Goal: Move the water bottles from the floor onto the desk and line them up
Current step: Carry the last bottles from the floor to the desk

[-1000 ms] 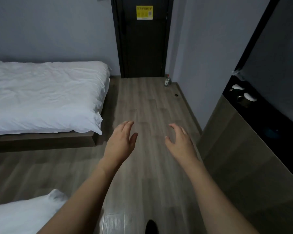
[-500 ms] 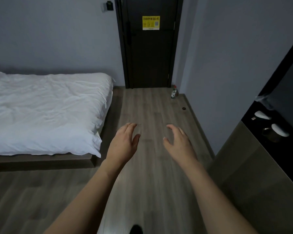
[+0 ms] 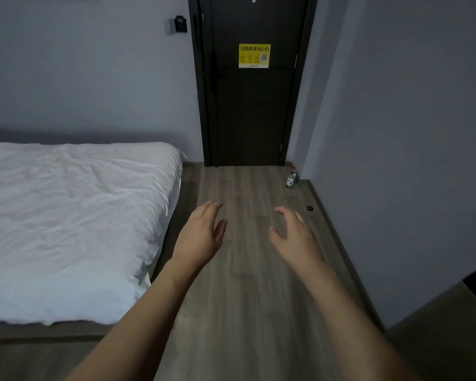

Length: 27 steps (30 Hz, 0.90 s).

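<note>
Both hands out ahead, empty. Left hand with fingers nearly straight; right hand with fingers spread and loosely bent, released, grasping nothing.

1 water bottle visible: upright on the floor, far end, in the corner between the dark door and the right wall, well apart from both hands. Other bottles, if any, not in view.

Risks, as judged:
- Bottle stands close to wall and door frame; a hurried reach could knock it over and send it rolling.
- Small dark round object lies on the floor near the right skirting, along the likely path; could be stepped on.
- Light is dim; misjudging the grasp is plausible.

Surface and room: grey wood-look plank floor, smooth. Bed with rumpled white cover at left. Yellow Wi-Fi notice on door. Worktop not identifiable here.
</note>
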Available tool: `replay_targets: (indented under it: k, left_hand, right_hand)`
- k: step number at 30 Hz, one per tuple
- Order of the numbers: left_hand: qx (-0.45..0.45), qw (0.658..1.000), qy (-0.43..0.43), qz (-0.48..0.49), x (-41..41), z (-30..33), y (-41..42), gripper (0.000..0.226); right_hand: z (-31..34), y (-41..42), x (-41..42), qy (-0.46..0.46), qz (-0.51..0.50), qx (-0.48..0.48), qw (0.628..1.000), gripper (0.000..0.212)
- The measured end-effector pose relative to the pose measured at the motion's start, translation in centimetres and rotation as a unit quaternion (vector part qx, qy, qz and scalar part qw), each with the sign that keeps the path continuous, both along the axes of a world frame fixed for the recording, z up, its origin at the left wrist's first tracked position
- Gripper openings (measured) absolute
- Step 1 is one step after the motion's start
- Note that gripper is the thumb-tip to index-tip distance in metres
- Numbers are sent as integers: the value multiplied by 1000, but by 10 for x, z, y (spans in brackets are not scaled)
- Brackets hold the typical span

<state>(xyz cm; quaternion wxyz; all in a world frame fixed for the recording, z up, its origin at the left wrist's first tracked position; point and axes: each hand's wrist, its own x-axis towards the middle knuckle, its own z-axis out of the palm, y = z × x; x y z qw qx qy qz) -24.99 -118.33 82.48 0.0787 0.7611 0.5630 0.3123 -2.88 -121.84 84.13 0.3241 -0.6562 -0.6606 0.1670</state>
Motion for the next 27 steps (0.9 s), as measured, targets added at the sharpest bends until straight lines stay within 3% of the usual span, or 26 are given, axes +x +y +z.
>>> replay_targets:
  k: [15,27]
  left_hand:
    - [-25,1000,3,-13,24,-14,320,46]
    - [-35,999,-2,2,37,12,583,45]
  right_hand:
    - [-25,317,21,7,-16,-17,1000,48]
    - [-13,586,34,16,-6,-25,1000,49]
